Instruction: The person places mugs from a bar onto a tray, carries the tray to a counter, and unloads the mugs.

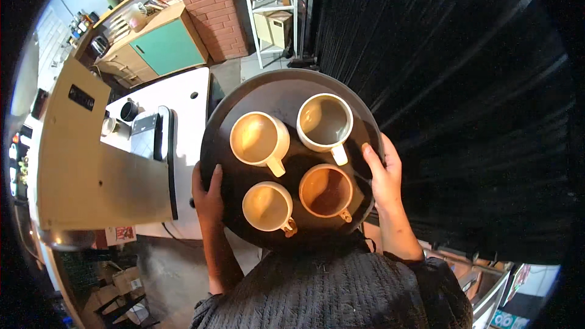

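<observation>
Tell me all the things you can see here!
Tray: one, round, dark, held at both sides.
Cups: four on the tray; a cream cup back left, a white cup back right, a pale cup front left, a brown cup front right.
White counter: one, left of the tray.
Green cabinet door: one, far left.
Brick pillar: one, red, at the back.
White shelf unit: one, at the back.
Black curtain: one, right side.
Left hand: grip on the tray's left rim.
Right hand: grip on the right rim.

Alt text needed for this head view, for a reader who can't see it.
Both hands, left hand and right hand, grip opposite edges of a round dark tray carrying four mugs, seen from above. A white counter lies left, a black curtain right.
</observation>
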A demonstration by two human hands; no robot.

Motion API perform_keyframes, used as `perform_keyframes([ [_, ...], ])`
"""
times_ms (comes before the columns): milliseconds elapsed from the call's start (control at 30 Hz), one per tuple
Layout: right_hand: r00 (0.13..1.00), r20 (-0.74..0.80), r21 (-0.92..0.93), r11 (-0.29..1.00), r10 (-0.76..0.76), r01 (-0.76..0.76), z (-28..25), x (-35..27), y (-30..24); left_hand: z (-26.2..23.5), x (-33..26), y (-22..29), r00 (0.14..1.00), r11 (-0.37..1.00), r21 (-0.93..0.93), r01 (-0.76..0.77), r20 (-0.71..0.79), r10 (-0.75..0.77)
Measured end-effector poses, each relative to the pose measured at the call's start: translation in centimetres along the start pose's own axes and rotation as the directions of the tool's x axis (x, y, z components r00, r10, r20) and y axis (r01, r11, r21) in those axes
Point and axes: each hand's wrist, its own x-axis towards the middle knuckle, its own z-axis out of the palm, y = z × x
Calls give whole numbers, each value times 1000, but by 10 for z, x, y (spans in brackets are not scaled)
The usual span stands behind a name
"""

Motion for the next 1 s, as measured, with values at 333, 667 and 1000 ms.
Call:
perform_keyframes([
  [333,986,165,-75,996,-27,40,39,145,-9,52,85,22,984,999,29,45,-171,-39],
  [667,915,401,48,998,-52,35,66,290,-21,112,137,52,950,1000,25,5,-313,3],
  [1000,931,365,54,999,-12,-8,74,384,11,159,229,42,951,996,58,67,-305,-46],
])
